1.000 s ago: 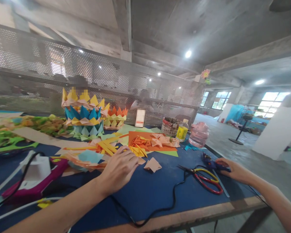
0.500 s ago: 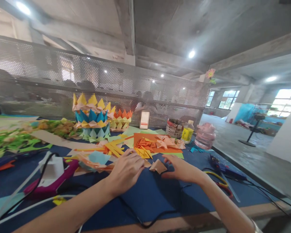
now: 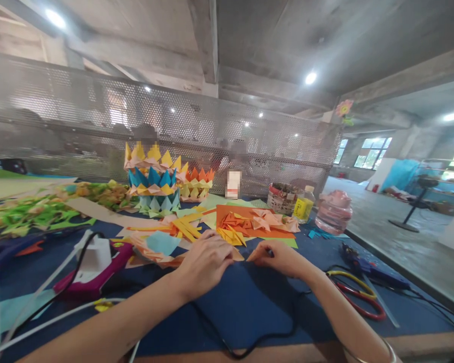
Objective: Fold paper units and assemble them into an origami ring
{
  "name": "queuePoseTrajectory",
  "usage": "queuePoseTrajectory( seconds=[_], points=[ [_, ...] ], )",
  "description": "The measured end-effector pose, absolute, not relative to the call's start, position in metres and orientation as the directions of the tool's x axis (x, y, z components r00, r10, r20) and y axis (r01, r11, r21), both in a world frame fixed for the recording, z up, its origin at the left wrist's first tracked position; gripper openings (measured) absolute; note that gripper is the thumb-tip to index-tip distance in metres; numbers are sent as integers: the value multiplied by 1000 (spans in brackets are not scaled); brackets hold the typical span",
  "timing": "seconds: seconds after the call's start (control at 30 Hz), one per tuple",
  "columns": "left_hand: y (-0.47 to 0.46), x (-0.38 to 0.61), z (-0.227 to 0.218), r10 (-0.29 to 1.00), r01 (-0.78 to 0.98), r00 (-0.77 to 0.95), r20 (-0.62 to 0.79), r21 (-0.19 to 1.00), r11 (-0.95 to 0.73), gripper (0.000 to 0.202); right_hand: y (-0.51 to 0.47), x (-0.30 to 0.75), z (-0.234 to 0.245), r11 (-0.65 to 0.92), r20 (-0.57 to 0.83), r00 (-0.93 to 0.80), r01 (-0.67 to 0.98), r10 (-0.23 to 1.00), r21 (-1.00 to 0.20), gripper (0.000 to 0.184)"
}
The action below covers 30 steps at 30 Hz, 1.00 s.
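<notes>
My left hand (image 3: 208, 259) is closed over the table, fingers curled and pinching a peach paper piece (image 3: 238, 254) whose edge pokes out past the thumb. Just to its right, my right hand (image 3: 278, 257) pinches a small folded peach paper piece (image 3: 250, 250) between thumb and fingertips. The two papers nearly meet, tip to tip; whether they touch I cannot tell. Behind the hands lie yellow folded paper pieces (image 3: 231, 235) and orange ones on an orange sheet (image 3: 287, 230). Peach folded pieces (image 3: 267, 220) lie there too.
Stacked paper crowns (image 3: 157, 189) stand back left. A bottle with a yellow label (image 3: 303, 206) and a pink jug (image 3: 333, 212) are at the right, scissors (image 3: 357, 297) and a glue gun (image 3: 378, 269) nearer. A purple power strip (image 3: 94, 277) with cables lies left.
My right hand has gone from open beside the folded peach paper to pinching it. The paper has turned and is now mostly covered by fingers. The view has swung slightly left.
</notes>
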<state>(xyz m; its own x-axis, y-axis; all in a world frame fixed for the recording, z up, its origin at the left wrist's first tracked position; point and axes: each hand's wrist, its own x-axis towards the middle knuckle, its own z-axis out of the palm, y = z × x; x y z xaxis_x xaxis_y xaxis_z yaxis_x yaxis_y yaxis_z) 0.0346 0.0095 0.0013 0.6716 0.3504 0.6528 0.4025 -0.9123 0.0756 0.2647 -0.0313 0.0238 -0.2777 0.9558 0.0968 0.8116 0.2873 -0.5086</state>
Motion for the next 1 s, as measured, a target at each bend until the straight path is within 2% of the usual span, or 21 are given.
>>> queuePoseTrajectory(
  seconds=[0.13,0.23,0.53,0.77,1.0],
  points=[
    [10,34,4,374,389,683,628,121,-913,13,-31,261,24,389,272,-279,701,921,-597,28],
    [10,34,5,400,388,703,588,154,-909,9,-31,256,21,448,311,-324,619,894,-645,32],
    [10,34,7,490,450,716,497,207,-869,10,-32,247,14,448,275,-354,724,894,-525,38],
    [9,34,6,512,444,712,480,257,-858,7,-33,241,11,464,331,-340,761,880,-453,28],
    [9,35,9,534,448,702,472,291,-846,7,-35,236,11,480,376,-323,737,868,-475,16]
  ],
)
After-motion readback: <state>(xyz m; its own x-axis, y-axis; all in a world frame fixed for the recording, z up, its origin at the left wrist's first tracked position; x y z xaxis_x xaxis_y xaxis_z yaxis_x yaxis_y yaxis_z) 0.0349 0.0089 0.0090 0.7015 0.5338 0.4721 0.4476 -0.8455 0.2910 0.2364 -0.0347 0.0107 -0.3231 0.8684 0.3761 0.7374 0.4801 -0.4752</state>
